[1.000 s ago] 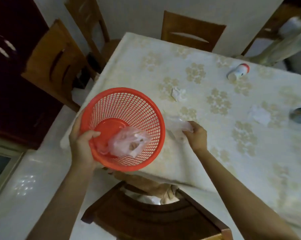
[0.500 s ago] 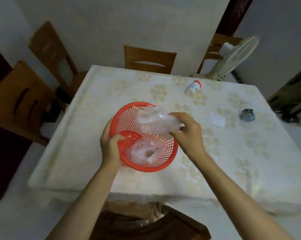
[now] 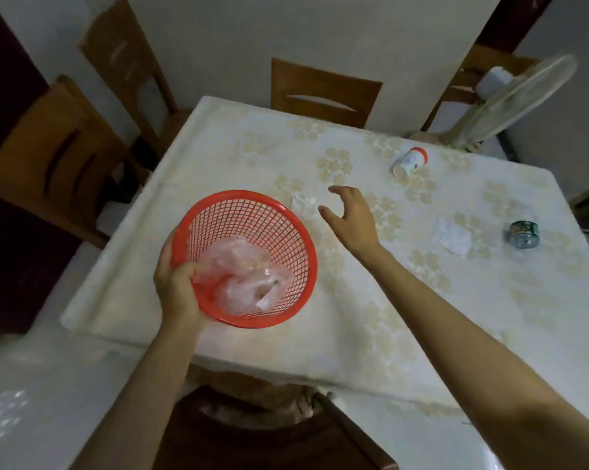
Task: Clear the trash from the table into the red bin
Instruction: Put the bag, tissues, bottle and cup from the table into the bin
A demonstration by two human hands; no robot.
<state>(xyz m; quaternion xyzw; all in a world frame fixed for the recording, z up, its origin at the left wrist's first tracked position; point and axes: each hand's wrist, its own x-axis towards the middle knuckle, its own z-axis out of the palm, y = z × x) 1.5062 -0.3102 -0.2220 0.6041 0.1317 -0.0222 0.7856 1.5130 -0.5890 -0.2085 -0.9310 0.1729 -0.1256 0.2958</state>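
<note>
- The right hand (image 3: 352, 217) is empty, fingers spread and curled slightly, hovering over the table just beside a crumpled white paper (image 3: 305, 205), not touching it.
- The left hand (image 3: 177, 290) is clamped on the near rim of the red bin (image 3: 245, 256), thumb inside, fingers under the mesh wall.
- The red bin is tilted with its mouth toward the camera, held above the table's near-left corner area.
- Inside the bin lie clear plastic bags (image 3: 245, 283), bunched together, one edge touching the left thumb.
- The crumpled white paper sits just beyond the bin's far rim, toward the middle of the table (image 3: 354, 317).
- A flatter white paper scrap (image 3: 450, 234) lies toward the table's right edge.
- Just right of that scrap, close to the right edge, a small bottle with a green label (image 3: 523, 234) lies on its side.
- A white cup with a red band (image 3: 410, 161) lies tipped over near the far edge.
- Wooden chairs (image 3: 323, 93) stand around the table, and a fan (image 3: 516, 96) stands beyond the far-right corner.
</note>
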